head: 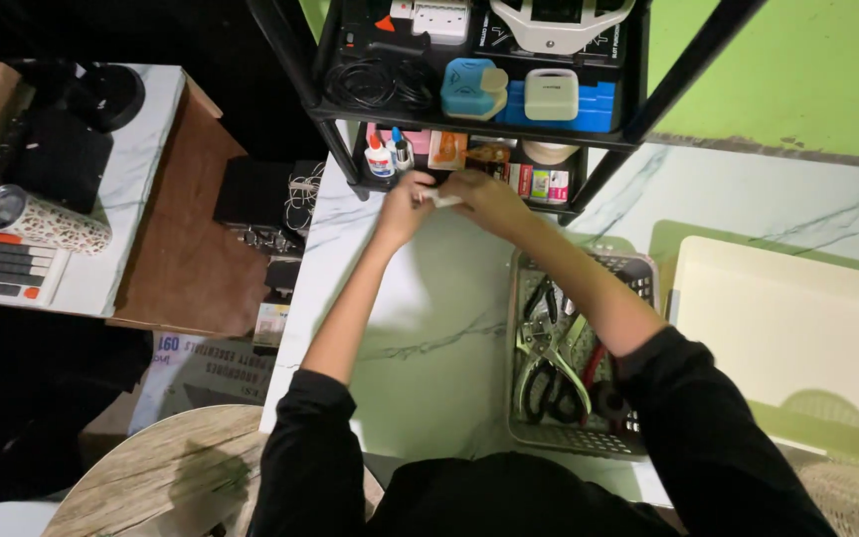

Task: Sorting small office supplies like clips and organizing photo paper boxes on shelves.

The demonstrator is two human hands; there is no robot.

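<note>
Both my hands meet over the far part of a white marble-patterned table (429,328), just in front of a black shelf rack (469,124). My left hand (405,204) and my right hand (484,197) together pinch a small white object (441,200) between their fingertips. I cannot tell what the object is. Both arms wear black sleeves pushed up to the elbow. Below my right forearm stands a grey mesh basket (638,268) holding scissors, pliers and other hand tools.
The rack's lower shelf holds glue bottles (380,157) and small packets; the upper shelf holds black cables (375,85) and blue-and-white gadgets (474,88). A cream tray (787,328) lies at the right, a patterned tumbler (42,221) and keyboard on a left-hand desk.
</note>
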